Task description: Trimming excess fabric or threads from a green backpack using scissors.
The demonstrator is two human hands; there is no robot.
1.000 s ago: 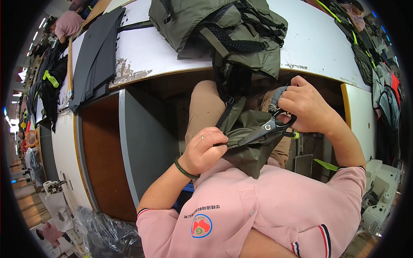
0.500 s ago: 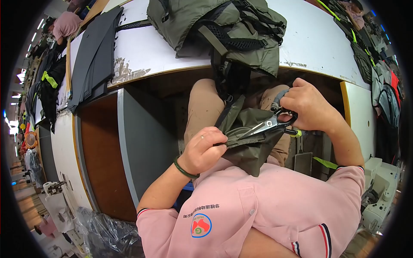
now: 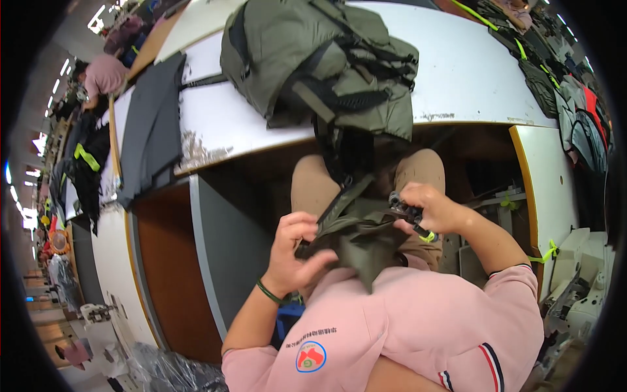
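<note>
My right hand [image 3: 431, 206] is closed around scissors [image 3: 403, 208] with dark handles and a yellow-green tag; their blades are hard to make out against the cloth. Over my lap hangs an olive-green piece of thin fabric [image 3: 366, 245], blurred at its lower end. At its left edge is my left hand [image 3: 294, 251], thumb and fingers spread apart; whether the fingertips touch the cloth I cannot tell. An olive backpack [image 3: 268, 65] lies on the white table before me, its dark straps [image 3: 333, 147] hanging over the front edge toward the fabric.
A stack of dark grey sheets [image 3: 151, 121] lies on the table's left part [image 3: 202, 108]. Below it are open cabinet compartments [image 3: 228, 235]. White sewing machines [image 3: 588, 281] stand at the right. Another person in pink [image 3: 104, 73] sits far left. Crumpled clear plastic [image 3: 173, 369] is at lower left.
My left hand has let go of the fabric edge and spread its fingers. The scissors have drawn back from the cloth, and my right hand has moved lower and closer. The fabric has dropped loose.
</note>
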